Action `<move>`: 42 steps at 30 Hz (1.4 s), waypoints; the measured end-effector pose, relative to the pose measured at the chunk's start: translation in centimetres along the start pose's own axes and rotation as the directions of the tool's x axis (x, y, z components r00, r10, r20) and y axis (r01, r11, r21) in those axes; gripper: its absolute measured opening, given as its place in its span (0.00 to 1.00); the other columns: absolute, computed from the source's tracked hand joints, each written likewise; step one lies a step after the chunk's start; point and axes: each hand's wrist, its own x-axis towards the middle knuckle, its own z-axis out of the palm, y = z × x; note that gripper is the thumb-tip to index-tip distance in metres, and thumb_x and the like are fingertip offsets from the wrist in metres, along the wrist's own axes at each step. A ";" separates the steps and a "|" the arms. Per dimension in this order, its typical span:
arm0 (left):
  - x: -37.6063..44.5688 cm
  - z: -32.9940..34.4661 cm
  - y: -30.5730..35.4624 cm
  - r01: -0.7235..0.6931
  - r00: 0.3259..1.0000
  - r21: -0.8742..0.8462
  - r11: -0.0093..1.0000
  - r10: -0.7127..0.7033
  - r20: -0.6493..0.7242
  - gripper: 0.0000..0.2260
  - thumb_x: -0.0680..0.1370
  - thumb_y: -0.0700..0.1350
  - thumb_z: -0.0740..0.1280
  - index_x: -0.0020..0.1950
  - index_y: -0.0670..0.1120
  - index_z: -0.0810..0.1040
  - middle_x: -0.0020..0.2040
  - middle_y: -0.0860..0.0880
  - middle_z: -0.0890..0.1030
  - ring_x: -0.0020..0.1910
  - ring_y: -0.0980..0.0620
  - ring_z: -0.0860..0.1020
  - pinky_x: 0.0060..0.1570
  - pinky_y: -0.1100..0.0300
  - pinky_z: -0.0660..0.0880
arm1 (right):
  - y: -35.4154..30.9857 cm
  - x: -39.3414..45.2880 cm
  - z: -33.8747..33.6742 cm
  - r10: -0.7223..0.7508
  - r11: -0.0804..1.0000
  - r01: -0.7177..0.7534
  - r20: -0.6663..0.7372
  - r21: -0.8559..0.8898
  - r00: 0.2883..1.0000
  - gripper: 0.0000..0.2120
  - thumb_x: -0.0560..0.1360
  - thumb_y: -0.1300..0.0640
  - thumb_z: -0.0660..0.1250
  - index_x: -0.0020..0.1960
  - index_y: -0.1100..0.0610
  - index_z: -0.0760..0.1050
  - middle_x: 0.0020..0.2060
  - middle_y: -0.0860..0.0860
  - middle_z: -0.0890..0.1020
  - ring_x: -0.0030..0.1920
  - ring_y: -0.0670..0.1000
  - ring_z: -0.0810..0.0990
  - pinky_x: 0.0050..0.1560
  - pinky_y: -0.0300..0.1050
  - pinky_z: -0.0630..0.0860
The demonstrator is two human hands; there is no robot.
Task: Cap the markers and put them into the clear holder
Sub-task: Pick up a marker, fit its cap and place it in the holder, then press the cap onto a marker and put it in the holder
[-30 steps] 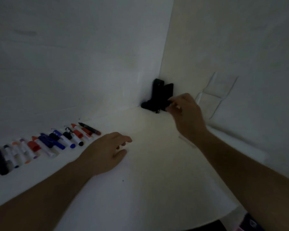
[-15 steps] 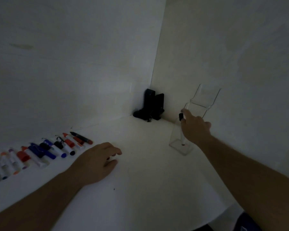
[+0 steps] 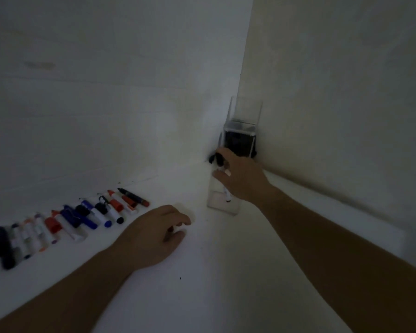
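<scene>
right hand [image 3: 241, 179] pinches a marker [image 3: 226, 193] upright inside the holder [image 3: 222, 205], tip down. left hand [image 3: 154, 236] rests loose, empty, nearer the marker row [image 3: 82, 217] to its left.

The right hand [image 3: 243, 179] holds a black-capped marker [image 3: 223, 179] upright in the clear holder [image 3: 226, 203]; the left hand [image 3: 154, 234] rests on the table [image 3: 202, 272] beside loose markers [image 3: 82, 217].

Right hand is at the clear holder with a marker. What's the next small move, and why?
Probably let go and draw the right hand back. The black-capped marker it pinches already stands inside the clear holder, its lower end near the base. The left hand rests open on the table beside the row of markers, ready to pick another.
</scene>
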 end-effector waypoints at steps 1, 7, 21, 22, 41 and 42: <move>0.0 0.0 0.0 0.007 1.000 0.000 1.000 -0.007 0.000 0.09 0.78 0.52 0.68 0.58 0.59 0.79 0.51 0.62 0.76 0.41 0.61 0.78 0.45 0.67 0.75 | -0.9 0.4 0.6 -0.033 0.999 0.034 -0.050 0.023 0.998 0.18 0.79 0.38 0.58 0.68 0.38 0.64 0.51 0.47 0.82 0.49 0.54 0.80 0.53 0.56 0.78; 0.3 0.0 -0.3 0.029 1.000 -0.038 0.999 -0.028 0.013 0.09 0.78 0.53 0.67 0.59 0.60 0.78 0.51 0.62 0.76 0.41 0.59 0.78 0.45 0.61 0.77 | -3.0 1.4 3.0 0.000 1.000 -0.005 -0.318 -0.014 0.948 0.14 0.81 0.41 0.56 0.63 0.43 0.71 0.43 0.49 0.83 0.45 0.54 0.80 0.50 0.53 0.75; 0.5 -1.8 -0.8 0.020 1.000 0.007 1.000 -0.020 -0.018 0.08 0.78 0.47 0.67 0.54 0.55 0.83 0.50 0.59 0.80 0.45 0.61 0.78 0.48 0.63 0.77 | -5.1 -0.8 1.9 -0.216 0.947 0.092 -0.394 -0.308 0.894 0.21 0.75 0.51 0.64 0.69 0.49 0.73 0.57 0.49 0.79 0.60 0.56 0.74 0.58 0.56 0.69; 0.5 -2.4 -1.2 0.033 0.998 0.045 0.998 -0.030 -0.052 0.08 0.77 0.45 0.67 0.53 0.54 0.84 0.49 0.58 0.81 0.44 0.61 0.78 0.48 0.62 0.77 | -5.8 -1.5 2.4 -0.285 0.947 0.184 -0.428 -0.262 0.858 0.20 0.74 0.54 0.64 0.66 0.50 0.76 0.55 0.50 0.78 0.58 0.56 0.74 0.56 0.54 0.70; -1.7 -7.4 -7.3 0.573 0.807 0.307 0.760 -0.457 -0.374 0.12 0.75 0.44 0.65 0.53 0.56 0.83 0.52 0.51 0.83 0.54 0.44 0.76 0.56 0.50 0.73 | -12.1 0.6 11.7 -0.273 0.961 0.277 0.187 0.004 0.944 0.07 0.81 0.57 0.60 0.52 0.57 0.75 0.40 0.52 0.75 0.42 0.55 0.78 0.37 0.46 0.72; -1.7 -7.3 -7.3 0.575 0.807 0.305 0.759 -0.466 -0.362 0.12 0.75 0.44 0.65 0.53 0.56 0.83 0.52 0.52 0.83 0.54 0.45 0.76 0.56 0.49 0.73 | -11.6 0.1 11.0 -0.247 0.968 0.253 0.207 0.000 0.947 0.05 0.80 0.58 0.59 0.53 0.57 0.71 0.39 0.51 0.72 0.41 0.55 0.77 0.35 0.47 0.72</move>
